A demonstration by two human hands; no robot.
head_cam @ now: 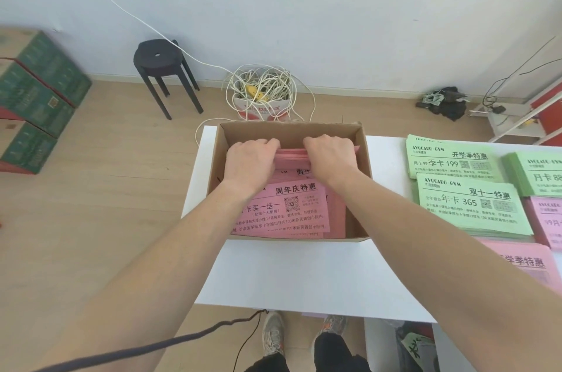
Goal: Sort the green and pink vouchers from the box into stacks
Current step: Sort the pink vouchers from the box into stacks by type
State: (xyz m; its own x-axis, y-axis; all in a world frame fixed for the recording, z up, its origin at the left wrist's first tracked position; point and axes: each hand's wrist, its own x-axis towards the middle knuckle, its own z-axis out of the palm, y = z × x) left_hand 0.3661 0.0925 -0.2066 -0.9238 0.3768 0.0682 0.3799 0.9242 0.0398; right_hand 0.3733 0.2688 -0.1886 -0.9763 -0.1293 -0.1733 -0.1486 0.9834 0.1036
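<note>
An open cardboard box stands on the white table. Pink vouchers lie flat in its near half. Both hands reach into the far half. My left hand and my right hand are curled side by side over the top edge of a bundle of pink vouchers standing on edge. To the right lie three green stacks: one at the back, one in front, one at the frame edge. Two pink stacks sit beside them and nearer me.
A black stool and a bag of tangled white cable stand on the wooden floor behind the table. Green cartons are piled at the left. A dark cord hangs across my left forearm. My shoes show below the table edge.
</note>
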